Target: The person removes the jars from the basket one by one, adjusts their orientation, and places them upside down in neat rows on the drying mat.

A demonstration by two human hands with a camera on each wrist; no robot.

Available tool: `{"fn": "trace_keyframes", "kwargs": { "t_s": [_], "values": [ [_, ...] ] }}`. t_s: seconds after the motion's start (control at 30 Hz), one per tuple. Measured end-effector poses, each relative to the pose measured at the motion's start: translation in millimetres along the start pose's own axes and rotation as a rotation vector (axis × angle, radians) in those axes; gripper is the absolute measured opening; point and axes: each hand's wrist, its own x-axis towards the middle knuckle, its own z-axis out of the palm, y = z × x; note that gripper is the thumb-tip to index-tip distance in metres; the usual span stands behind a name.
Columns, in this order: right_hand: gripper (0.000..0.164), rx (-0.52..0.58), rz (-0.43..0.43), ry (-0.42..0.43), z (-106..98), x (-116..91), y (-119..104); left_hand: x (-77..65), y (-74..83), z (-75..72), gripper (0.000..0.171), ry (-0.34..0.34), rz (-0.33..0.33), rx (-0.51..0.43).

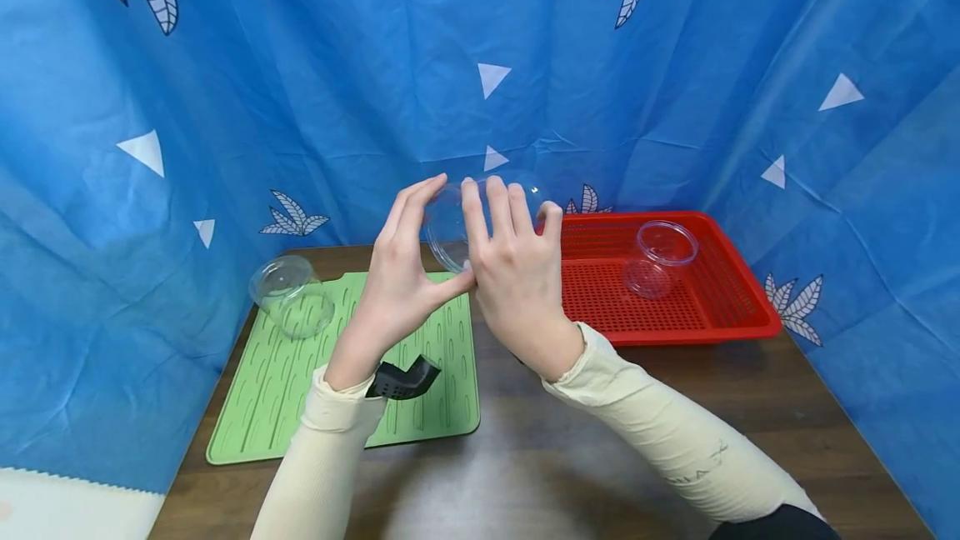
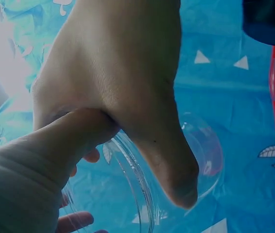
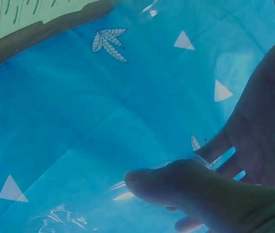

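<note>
A clear round plastic tub (image 1: 447, 227) is held up in front of the curtain, between both hands and tilted onto its side. My left hand (image 1: 401, 265) grips it at the rim side, with thumb below and fingers above. Around the other side of the tub are the spread, bent fingers and thumb of my right hand (image 1: 519, 269), which hide much of it in the head view. In the left wrist view, the ridged rim of the tub (image 2: 145, 194) shows below the hands. Glints mark its wall in the right wrist view, near the thumb (image 3: 162, 184).
On the left, a similar clear tub (image 1: 292, 298) sits on a green ridged mat (image 1: 450, 390). At the right back stands a red plastic basket (image 1: 738, 323) holding another clear tub (image 1: 663, 252). Both are on a dark wooden table (image 1: 540, 457), with a blue curtain (image 1: 375, 90) around it.
</note>
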Motion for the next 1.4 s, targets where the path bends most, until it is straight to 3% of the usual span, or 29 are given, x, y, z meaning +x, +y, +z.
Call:
{"fn": "trace_keyframes", "kwargs": {
  "t_s": [0.37, 0.53, 0.67, 0.87, 0.97, 1.1, 1.23, 1.4],
  "values": [
    [0.076, 0.0, -0.038, 0.015, -4.6, -4.1, -1.1, -5.7, 0.4, -5.1, 0.099, 0.029, -0.012, -0.078],
    [0.084, 0.071, -0.079, 0.019, -8.9, -6.4, 2.7, -11.4, -1.6, -9.2, 0.1, 0.027, -0.012, -0.089],
    [0.084, 0.181, -0.091, 0.006, -23.9, -8.5, 7.7, -15.2, -4.5, -12.5, 0.1, 0.023, -0.031, -0.096],
    [0.101, 0.554, -0.038, -0.05, -53.4, -9.1, 31.6, -18.9, -8.3, -20.5, 0.099, 0.041, -0.049, -0.14],
    [0.104, 0.773, 0.02, -0.059, -57.2, -7.1, 50.0, -21.4, -9.3, -25.5, 0.1, 0.05, -0.059, -0.218],
    [0.109, 0.967, 0.148, -0.108, -50.6, -8.2, 72.8, -24.1, -8.1, -32.2, 0.102, 0.027, -0.059, -0.369],
    [0.111, 1.162, 0.272, -0.225, -39.4, -12.9, 86.5, -27.3, -2.9, -38.2, 0.102, -0.002, -0.078, -0.485],
    [0.104, 1.573, 0.341, -0.389, -26.6, -17.3, 94.6, -31.4, 4.1, -43.0, 0.101, -0.031, -0.101, -0.557]
  ]
}}
